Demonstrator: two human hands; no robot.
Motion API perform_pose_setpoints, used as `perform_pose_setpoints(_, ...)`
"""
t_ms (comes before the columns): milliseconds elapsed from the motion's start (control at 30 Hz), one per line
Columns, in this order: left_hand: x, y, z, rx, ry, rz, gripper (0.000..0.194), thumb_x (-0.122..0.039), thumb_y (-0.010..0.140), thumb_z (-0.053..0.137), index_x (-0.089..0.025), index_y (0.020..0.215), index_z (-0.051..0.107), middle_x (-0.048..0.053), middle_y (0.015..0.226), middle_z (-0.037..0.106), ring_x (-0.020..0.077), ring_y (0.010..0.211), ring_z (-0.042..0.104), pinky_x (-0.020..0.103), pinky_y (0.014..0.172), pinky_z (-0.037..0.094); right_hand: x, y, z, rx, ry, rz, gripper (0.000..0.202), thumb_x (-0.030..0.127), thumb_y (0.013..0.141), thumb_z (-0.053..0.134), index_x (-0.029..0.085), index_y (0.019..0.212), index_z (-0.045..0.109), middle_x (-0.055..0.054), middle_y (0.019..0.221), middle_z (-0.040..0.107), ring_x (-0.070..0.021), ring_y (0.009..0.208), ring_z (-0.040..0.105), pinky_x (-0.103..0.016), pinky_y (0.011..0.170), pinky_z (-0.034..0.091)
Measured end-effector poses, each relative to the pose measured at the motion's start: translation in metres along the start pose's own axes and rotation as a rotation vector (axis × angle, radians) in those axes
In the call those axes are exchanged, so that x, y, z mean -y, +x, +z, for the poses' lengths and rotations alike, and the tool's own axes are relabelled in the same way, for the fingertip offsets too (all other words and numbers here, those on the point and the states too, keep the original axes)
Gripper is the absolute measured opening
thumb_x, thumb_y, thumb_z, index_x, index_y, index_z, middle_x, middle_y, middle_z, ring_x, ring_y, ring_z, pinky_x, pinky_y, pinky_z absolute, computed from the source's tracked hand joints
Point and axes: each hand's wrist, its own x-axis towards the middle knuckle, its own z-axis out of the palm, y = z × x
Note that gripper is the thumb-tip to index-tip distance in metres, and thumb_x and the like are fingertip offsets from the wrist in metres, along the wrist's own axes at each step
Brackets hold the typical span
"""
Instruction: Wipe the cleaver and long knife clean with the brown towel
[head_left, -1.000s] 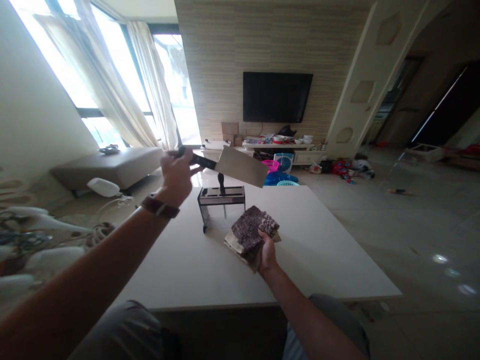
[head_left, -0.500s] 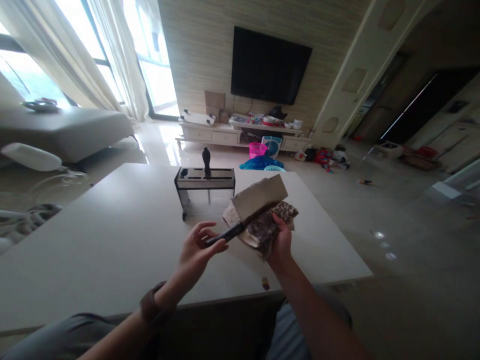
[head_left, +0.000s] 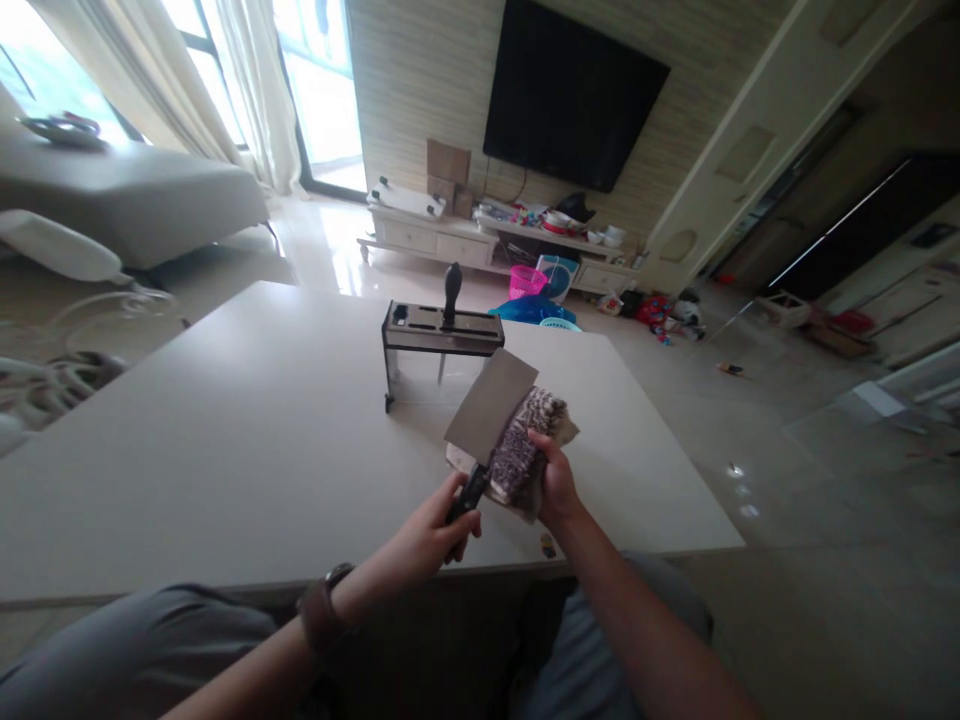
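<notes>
My left hand [head_left: 450, 525] is wrapped round the black handle of a cleaver [head_left: 491, 405], whose broad grey blade points up and away. In my right hand [head_left: 556, 475] is a folded cloth [head_left: 517, 455], brown and white with a shaggy texture, gripped with the thumb on top. The cloth lies against the blade's right edge and partly behind it. Beyond the blade a knife block [head_left: 442, 328] with a dark slotted top and clear sides stands on the white table [head_left: 262, 430]. One black-handled tool is upright in it.
A small brown and yellow object [head_left: 548, 545] lies at the table's near edge. Past the far edge are a blue plastic thing [head_left: 521, 308], a pink basket [head_left: 527, 282] and a low white cabinet [head_left: 420, 235]. A white chair [head_left: 60, 245] stands at the left.
The cleaver has turned more upright, its blade swinging left. My left hand has moved right and nearer, closing more fully round the handle. The view has tilted and shifted.
</notes>
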Motion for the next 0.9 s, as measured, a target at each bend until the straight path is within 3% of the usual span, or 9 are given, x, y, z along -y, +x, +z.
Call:
perform_pose_setpoints(133,0.006,0.003,-0.004,-0.111,0.126,0.062,0.036,-0.039,0.087,0.069,-0.023,0.116,0.054,-0.005,0.068,0.057,0.0107,0.049,0.048,0.023,0.047,0.038,-0.005,-0.004,0.004,-0.039,-0.035,0.079,0.018,0.027,0.079,0.063,0.019,0.092,0.073,-0.005,0.076,0.078,-0.029,0.096,0.077,-0.046,0.094,0.061)
perform_pose_setpoints(300,0.003,-0.001,-0.006,-0.119,0.179,0.063,0.036,-0.039,0.088,0.066,-0.022,0.118,0.054,-0.006,0.067,0.054,0.0111,0.049,0.047,0.022,0.046,0.037,0.002,-0.009,0.002,0.098,0.067,-0.002,0.038,0.054,0.083,0.057,0.021,0.093,0.074,-0.008,0.087,0.08,-0.0333,0.111,0.073,-0.053,0.1,0.058)
perform_pose_setpoints(467,-0.005,-0.01,-0.003,-0.075,0.123,0.061,0.042,-0.041,0.092,0.06,-0.021,0.127,0.049,-0.007,0.071,0.049,0.01,0.05,0.044,0.022,0.047,0.037,-0.001,-0.002,0.001,0.248,-0.002,-0.034,0.016,0.033,0.07,0.075,0.024,0.082,0.072,-0.004,0.084,0.079,-0.0304,0.102,0.075,-0.047,0.098,0.059)
perform_pose_setpoints(567,-0.008,-0.015,-0.001,-0.076,0.244,0.094,0.038,-0.035,0.094,0.055,-0.02,0.129,0.05,-0.005,0.073,0.052,0.0109,0.054,0.045,0.023,0.051,0.039,-0.014,0.005,-0.002,0.259,-0.054,-0.097,0.028,0.026,0.061,0.086,0.025,0.084,0.071,0.001,0.087,0.079,-0.0252,0.092,0.075,-0.042,0.094,0.06)
perform_pose_setpoints(800,-0.023,-0.033,-0.003,-0.012,0.463,0.222,0.038,-0.028,0.094,0.056,-0.018,0.131,0.054,0.007,0.104,0.07,0.0188,0.086,0.059,0.03,0.079,0.048,-0.024,-0.003,-0.001,0.254,-0.126,-0.009,0.042,0.028,0.054,0.094,0.023,0.089,0.071,0.001,0.084,0.078,-0.023,0.077,0.073,-0.04,0.081,0.062)
perform_pose_setpoints(900,-0.032,-0.042,-0.007,0.04,0.495,0.21,0.037,-0.03,0.096,0.055,-0.017,0.13,0.056,0.009,0.112,0.072,0.0208,0.093,0.062,0.031,0.085,0.05,-0.027,-0.013,0.003,0.289,-0.176,-0.033,0.037,0.03,0.06,0.092,0.023,0.089,0.071,0.0,0.087,0.078,-0.0221,0.077,0.073,-0.038,0.078,0.062)
